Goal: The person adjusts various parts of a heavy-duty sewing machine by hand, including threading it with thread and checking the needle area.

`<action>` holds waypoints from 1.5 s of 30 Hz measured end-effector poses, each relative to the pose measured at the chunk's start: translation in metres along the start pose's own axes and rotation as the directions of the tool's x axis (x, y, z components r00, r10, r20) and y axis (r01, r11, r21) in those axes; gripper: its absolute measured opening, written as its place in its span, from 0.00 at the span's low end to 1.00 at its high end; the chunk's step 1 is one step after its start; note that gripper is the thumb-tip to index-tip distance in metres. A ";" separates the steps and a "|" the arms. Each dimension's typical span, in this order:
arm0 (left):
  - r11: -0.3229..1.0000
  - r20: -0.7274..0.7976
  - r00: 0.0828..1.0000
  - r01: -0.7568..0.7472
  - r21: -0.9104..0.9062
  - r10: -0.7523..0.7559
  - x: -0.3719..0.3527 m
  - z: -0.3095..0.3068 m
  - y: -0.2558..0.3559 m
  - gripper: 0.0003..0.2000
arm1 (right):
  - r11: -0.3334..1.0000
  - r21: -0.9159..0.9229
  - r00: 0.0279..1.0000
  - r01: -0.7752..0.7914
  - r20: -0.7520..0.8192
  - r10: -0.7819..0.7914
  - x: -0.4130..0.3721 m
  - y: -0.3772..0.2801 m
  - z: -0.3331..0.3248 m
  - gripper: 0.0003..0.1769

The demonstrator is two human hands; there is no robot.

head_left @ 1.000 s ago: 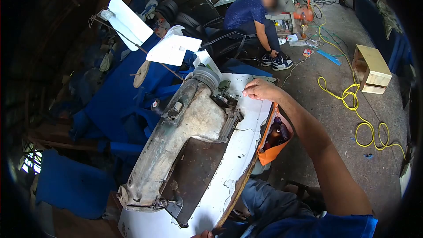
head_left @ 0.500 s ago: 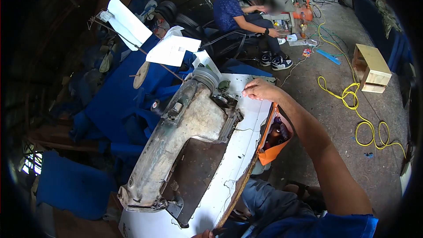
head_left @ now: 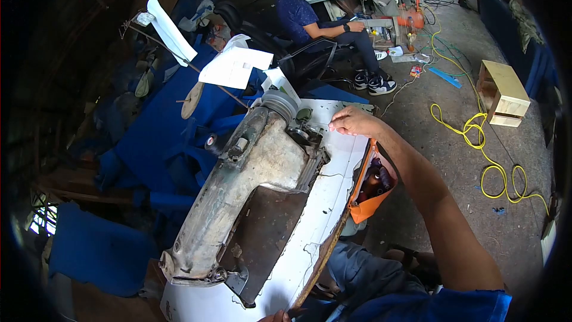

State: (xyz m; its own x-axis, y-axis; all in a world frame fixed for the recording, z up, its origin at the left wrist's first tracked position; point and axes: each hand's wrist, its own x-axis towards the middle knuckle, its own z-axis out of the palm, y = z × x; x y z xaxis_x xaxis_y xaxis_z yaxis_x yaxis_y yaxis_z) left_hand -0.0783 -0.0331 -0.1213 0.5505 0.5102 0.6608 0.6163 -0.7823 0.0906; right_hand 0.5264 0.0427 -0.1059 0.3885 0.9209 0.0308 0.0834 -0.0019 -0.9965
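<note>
A worn sewing machine (head_left: pixel 271 161) with flaking paint lies across the middle of the view, on a white tabletop (head_left: pixel 292 256) with a chipped edge. My right hand (head_left: pixel 356 122) is over the tabletop's far right part, beside the round handwheel (head_left: pixel 280 104) end of the machine. Its thumb and fingertips are pinched together; whatever is between them is too small to make out. At the bottom edge, only a bit of my left hand (head_left: pixel 277 317) shows near the tabletop's front edge, its fingers mostly cut off.
An orange pouch (head_left: pixel 364 210) with dark spools hangs at the tabletop's right side. Papers (head_left: pixel 235 67) hang from a thin rod behind the machine. Another person (head_left: pixel 298 18) sits in a black chair. A wooden box (head_left: pixel 506 89) and a yellow cord (head_left: pixel 476 134) lie on the floor.
The seated person has leaned back to the left and drawn the arms in toward the lap. My right hand stays almost still, pinched at the same spot.
</note>
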 end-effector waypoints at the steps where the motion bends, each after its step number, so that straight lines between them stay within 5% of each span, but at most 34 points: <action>1: 1.000 -0.007 1.000 -0.004 -0.013 0.004 0.002 0.000 0.001 0.05 | 1.000 -0.008 1.000 0.003 -0.001 -0.003 0.000 0.000 0.000 0.09; 38: 0.998 0.029 1.000 0.003 0.057 -0.005 -0.006 0.000 -0.003 0.07 | 1.000 -0.010 1.000 0.013 -0.011 -0.013 0.000 0.000 0.001 0.09; 41: 0.975 0.095 0.977 0.202 -0.096 -0.193 -0.032 0.013 -0.018 0.07 | 1.000 0.001 1.000 0.022 -0.006 -0.022 0.001 0.003 0.000 0.10; 45: 0.998 0.032 0.998 0.053 0.029 -0.054 -0.015 0.004 -0.007 0.06 | 1.000 0.004 1.000 0.017 -0.006 -0.017 0.003 0.005 0.000 0.10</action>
State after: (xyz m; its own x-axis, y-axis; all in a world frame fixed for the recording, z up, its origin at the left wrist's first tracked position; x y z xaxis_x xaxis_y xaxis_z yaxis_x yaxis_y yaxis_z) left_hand -0.0884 -0.0335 -0.1349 0.5340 0.5627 0.6310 0.6607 -0.7434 0.1039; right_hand 0.5278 0.0452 -0.1113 0.3928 0.9184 0.0477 0.0859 0.0150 -0.9962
